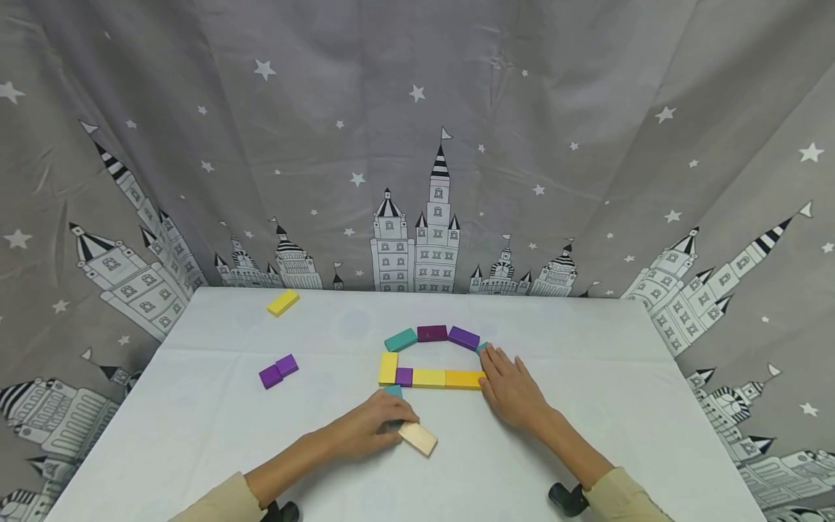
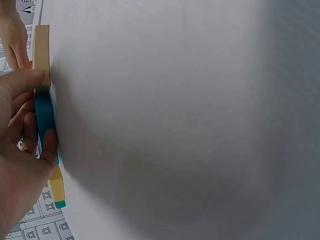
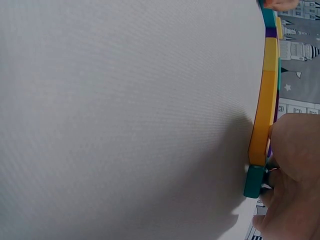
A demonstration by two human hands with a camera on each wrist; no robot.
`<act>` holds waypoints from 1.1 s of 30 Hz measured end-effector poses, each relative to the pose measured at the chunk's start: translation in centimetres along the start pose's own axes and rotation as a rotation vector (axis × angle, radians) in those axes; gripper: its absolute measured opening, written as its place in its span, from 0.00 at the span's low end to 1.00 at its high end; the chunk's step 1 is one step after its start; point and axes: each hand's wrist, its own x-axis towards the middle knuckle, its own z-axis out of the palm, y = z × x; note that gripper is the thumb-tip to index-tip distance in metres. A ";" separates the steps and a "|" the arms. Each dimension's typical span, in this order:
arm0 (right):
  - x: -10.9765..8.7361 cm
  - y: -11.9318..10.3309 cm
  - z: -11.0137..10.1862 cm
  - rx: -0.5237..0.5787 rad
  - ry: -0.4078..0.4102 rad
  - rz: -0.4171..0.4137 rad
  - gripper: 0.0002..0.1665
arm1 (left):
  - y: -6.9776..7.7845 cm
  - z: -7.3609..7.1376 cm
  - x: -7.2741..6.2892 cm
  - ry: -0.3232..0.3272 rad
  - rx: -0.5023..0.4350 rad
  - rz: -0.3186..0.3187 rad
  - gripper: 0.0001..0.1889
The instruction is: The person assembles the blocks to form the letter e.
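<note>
My left hand [image 1: 377, 426] grips a plain wooden block [image 1: 418, 438] at its near end, thumb on its side in the left wrist view. Beside its curled fingers, a teal block [image 2: 45, 111] meets the wooden one end to end. My right hand [image 1: 512, 386] lies with fairly straight fingers on the right end of the outline, partly covering a teal block [image 3: 254, 181] next to an orange block [image 3: 263, 117]. The outline also has yellow [image 1: 388, 368], purple [image 1: 404, 377], dark purple [image 1: 433, 333] and green [image 1: 401, 340] blocks.
Two purple blocks [image 1: 278, 371] lie together at the left of the white table [image 1: 215, 428]. A single yellow block [image 1: 283, 303] sits near the back left edge. A grey curtain [image 1: 313, 145] with castles and stars hangs behind and at the sides.
</note>
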 end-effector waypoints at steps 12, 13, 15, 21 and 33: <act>-0.1 -0.1 -0.1 0.000 -0.002 -0.005 0.36 | 0.0 -0.1 -0.2 0.038 0.023 0.071 0.15; -0.1 -0.1 -0.1 0.000 -0.004 -0.005 0.36 | 0.0 -0.2 -0.2 0.033 0.019 0.067 0.15; -0.2 -0.1 -0.1 0.001 -0.005 -0.003 0.36 | 0.0 -0.2 -0.2 0.027 0.017 0.064 0.15; -0.2 -0.2 0.0 -0.012 -0.006 0.004 0.36 | 0.2 -0.3 -0.3 0.004 0.021 0.031 0.15; -0.1 -0.2 -0.2 -0.022 -0.009 -0.003 0.36 | 0.1 -0.5 -0.1 -0.035 0.018 -0.012 0.16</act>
